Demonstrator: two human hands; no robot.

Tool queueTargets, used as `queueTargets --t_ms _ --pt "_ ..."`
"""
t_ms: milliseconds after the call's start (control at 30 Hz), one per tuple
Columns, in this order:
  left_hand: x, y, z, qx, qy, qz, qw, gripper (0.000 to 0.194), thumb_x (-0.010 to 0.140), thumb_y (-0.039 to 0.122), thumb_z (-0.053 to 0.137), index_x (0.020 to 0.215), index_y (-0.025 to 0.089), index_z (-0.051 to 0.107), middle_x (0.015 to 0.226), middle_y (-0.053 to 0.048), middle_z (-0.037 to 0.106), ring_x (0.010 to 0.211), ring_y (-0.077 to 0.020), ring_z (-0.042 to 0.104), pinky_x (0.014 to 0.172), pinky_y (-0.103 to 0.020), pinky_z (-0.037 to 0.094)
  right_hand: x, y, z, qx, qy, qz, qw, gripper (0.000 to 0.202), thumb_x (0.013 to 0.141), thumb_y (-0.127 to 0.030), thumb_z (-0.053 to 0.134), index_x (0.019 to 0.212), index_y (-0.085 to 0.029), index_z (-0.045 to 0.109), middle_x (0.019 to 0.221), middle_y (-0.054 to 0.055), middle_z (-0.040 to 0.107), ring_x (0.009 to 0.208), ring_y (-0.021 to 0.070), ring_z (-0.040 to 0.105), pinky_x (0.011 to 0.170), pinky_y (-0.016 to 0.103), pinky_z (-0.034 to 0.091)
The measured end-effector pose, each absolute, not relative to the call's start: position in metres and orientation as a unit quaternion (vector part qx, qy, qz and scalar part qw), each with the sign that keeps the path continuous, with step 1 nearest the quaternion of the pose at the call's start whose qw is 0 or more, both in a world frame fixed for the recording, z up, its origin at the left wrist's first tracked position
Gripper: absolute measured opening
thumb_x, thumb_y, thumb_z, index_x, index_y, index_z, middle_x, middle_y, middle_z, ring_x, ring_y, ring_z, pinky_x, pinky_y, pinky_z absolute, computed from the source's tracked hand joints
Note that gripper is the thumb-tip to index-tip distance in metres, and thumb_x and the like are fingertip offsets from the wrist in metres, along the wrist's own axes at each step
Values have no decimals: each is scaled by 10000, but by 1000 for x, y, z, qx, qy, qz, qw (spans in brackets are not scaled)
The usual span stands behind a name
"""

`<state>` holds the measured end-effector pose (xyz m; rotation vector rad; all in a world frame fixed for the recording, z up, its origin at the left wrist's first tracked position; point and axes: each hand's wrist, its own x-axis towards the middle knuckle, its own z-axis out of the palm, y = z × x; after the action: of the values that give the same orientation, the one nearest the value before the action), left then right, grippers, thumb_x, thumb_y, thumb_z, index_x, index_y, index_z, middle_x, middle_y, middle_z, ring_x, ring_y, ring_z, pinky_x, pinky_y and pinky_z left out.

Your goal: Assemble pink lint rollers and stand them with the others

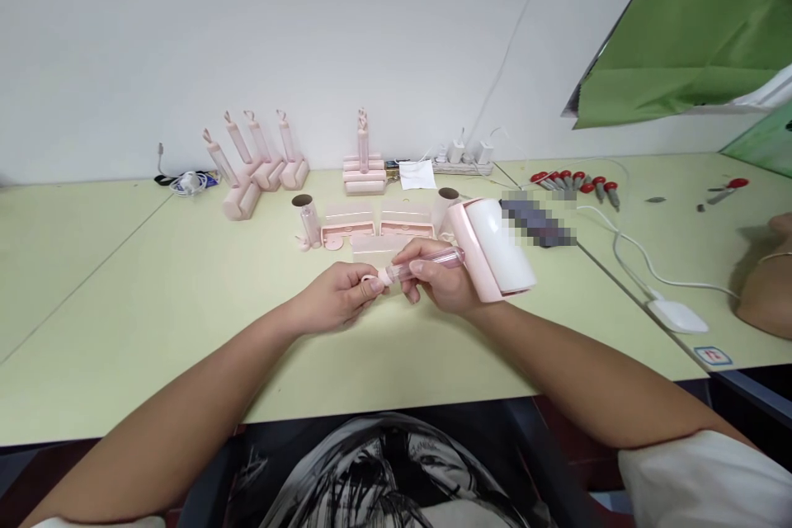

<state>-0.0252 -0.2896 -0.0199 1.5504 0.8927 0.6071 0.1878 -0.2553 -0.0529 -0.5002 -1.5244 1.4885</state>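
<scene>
A pink lint roller point(495, 252) with a white roll in its head is held above the table, its clear handle pointing left. My right hand point(446, 280) is wrapped around that handle near the head. With thumb and fingers, my left hand point(339, 295) pinches the pink cap and loop at the handle's end. Just beyond my hands lie pink roller covers point(347, 229), flat clear pieces and small round caps. A cardboard-cored tube point(303, 202) stands at the left of these parts, next to a clear handle point(311, 227); another tube point(448, 195) is partly hidden behind the roller.
Several assembled lint rollers point(269, 169) stand at the back left, more point(364, 173) at back centre. A power strip point(464, 167), a blurred dark object point(538, 221), red-handled tools point(575, 181) and a white charger point(677, 315) lie rightward. Another person's arm point(767, 293) rests at the right edge.
</scene>
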Motion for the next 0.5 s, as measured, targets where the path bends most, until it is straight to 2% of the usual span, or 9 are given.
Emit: queueTargets --t_ms 267,500 --pt "-31 -295 -9 752 371 198 507 412 951 551 473 799 172 529 477 83 385 423 -72 378 444 -194 301 193 -261 -52 -169 -659 593 432 209 889 -352 654 991 -172 682 665 -6 674 516 132 611 509 270 482" --pt "-32 -293 -10 770 342 184 507 428 955 553 457 760 173 487 572 70 341 515 -77 320 496 -204 289 187 -265 -56 -172 -649 595 441 200 884 -355 641 954 -171 679 628 -15 661 480 126 585 476 259 469"
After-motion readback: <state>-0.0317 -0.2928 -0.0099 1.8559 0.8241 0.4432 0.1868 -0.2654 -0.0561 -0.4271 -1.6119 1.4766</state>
